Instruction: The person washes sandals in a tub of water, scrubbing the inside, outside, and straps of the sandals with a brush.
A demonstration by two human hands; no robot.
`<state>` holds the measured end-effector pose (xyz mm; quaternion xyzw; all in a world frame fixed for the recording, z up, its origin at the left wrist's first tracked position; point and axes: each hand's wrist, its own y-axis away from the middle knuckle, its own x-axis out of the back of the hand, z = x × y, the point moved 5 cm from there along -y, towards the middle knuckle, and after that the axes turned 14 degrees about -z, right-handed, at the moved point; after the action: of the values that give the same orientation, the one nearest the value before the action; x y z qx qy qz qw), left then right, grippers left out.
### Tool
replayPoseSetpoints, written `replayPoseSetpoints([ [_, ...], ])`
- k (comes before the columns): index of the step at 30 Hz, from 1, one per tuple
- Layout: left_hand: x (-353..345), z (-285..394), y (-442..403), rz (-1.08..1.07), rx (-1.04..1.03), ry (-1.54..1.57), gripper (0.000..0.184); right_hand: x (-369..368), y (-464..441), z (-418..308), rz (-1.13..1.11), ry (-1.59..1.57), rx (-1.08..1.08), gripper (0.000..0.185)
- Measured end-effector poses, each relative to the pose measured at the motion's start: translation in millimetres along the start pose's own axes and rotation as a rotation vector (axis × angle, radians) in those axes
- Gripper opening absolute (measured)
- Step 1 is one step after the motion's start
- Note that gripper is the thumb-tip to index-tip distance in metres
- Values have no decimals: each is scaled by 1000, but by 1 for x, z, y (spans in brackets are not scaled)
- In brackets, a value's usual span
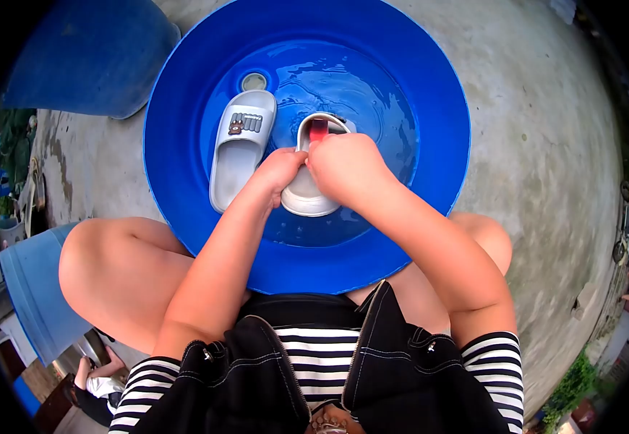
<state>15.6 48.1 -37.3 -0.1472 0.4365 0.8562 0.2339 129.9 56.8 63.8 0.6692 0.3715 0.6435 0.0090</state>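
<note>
A round blue basin (pixel 173 173) with shallow water (pixel 307 233) stands between my knees. In it lies a grey slipper (pixel 235 173) with a bear patch on its strap, toe away from me. Right of it is a second light-coloured slipper (pixel 311 204), turned so its strap opening shows. My left hand (pixel 281 172) grips this one by its left side, thumb near the opening. My right hand (pixel 347 165) is closed over it, holding a red tool (pixel 319 129) that reaches into the opening; most of the tool is hidden, so its kind is unclear.
A larger dark blue tub (pixel 90 61) stands at the upper left on the concrete floor (pixel 538 166). Beside my left knee is a light blue bucket (pixel 43 286). Another person (pixel 101 383) is partly visible at the lower left. A small drain-like disc (pixel 254 82) shows in the basin.
</note>
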Motion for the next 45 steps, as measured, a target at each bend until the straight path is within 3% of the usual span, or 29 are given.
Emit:
replayPoseSetpoints([
  [1, 0, -1, -3, -1, -4, 2, 35, 0, 7, -8, -71, 26, 57, 16],
  [3, 0, -8, -7, 0, -41, 5, 35, -7, 7, -6, -10, 21, 76, 15],
  [5, -3, -10, -7, 7, -39, -49, 34, -23, -10, 15, 145, 34, -51, 15],
  [7, -1, -4, -7, 34, -54, -80, 34, -16, -16, 17, 169, 22, -4, 13],
  [10, 8, -4, -9, -37, -44, -46, 37, -16, 1, -6, 27, 66, 99, 16],
  [11, 9, -2, -8, -35, -50, -41, 37, -12, 16, -19, 79, 118, 131, 16],
  [17, -2, -2, -6, 55, -79, -85, 36, -35, -18, 23, 170, 85, -57, 21],
  [20, 15, -4, -10, -1, -51, -99, 39, -23, -16, 11, 38, 32, 25, 16],
  [21, 16, -4, -12, -37, -49, -83, 40, -22, -6, 2, 106, 43, 114, 15],
  [24, 7, -1, -4, -8, -35, -65, 40, -15, 12, -9, 26, 73, 115, 16],
  [27, -2, 2, 1, 59, -52, -157, 39, -30, -13, 26, 122, 28, -5, 17],
  [30, 5, 5, -4, 45, -67, -156, 38, -28, -20, 25, 218, 45, 21, 16],
  [32, 5, 7, -1, 12, -49, -100, 38, -24, -2, -3, 118, 71, 141, 15],
  [35, 5, 5, -2, 17, -17, -174, 39, -15, 18, -17, 112, 113, 90, 15],
  [39, 3, 3, -11, 135, -100, -400, 42, -39, -19, 29, 144, 91, -39, 19],
  [42, 8, 4, -5, 124, -62, -307, 42, -33, -14, 10, 159, 92, 86, 20],
  [45, 15, -2, -12, 62, -37, -237, 42, -10, 14, -13, 27, 111, 136, 21],
])
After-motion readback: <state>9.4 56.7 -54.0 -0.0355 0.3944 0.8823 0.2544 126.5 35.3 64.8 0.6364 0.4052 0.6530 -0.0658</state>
